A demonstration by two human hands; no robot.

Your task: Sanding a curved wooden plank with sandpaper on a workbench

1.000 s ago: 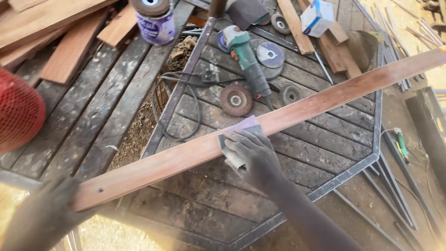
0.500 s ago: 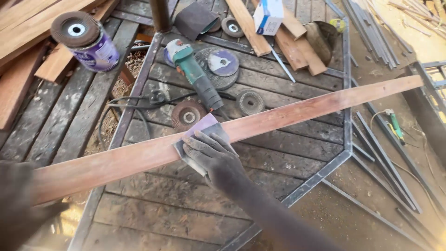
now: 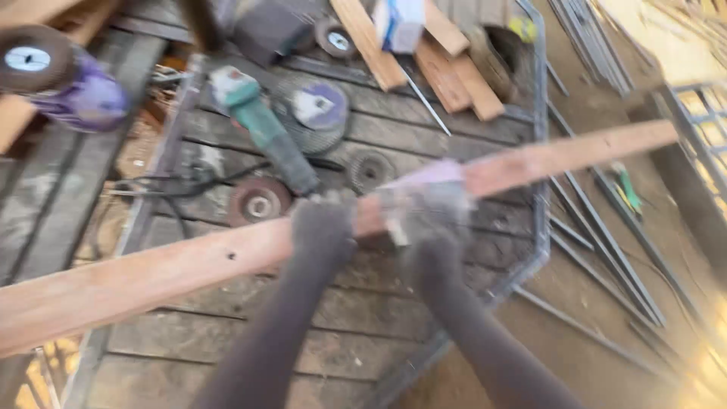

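step: sanding long wooden plank [image 3: 189, 269] by hand, judged mid-pass | left hand [image 3: 324, 225] grip clamped on plank, frame centre | right hand [image 3: 425, 216] grip pressing sandpaper sheet [image 3: 424, 185] onto plank | plank spans lower left to upper right, long axis diagonal, over slatted counter [image 3: 227, 341] | next: needs steady hold, even pressure | angle grinder [image 3: 261, 125] upper left | blurred

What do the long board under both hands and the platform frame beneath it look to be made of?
Long board: bare reddish wood, unpainted, with visible grain and a small dark hole. Platform frame: apparently grey metal bar, thin and straight-edged, around weathered grey wooden planks. Motion blur hides finer finish.
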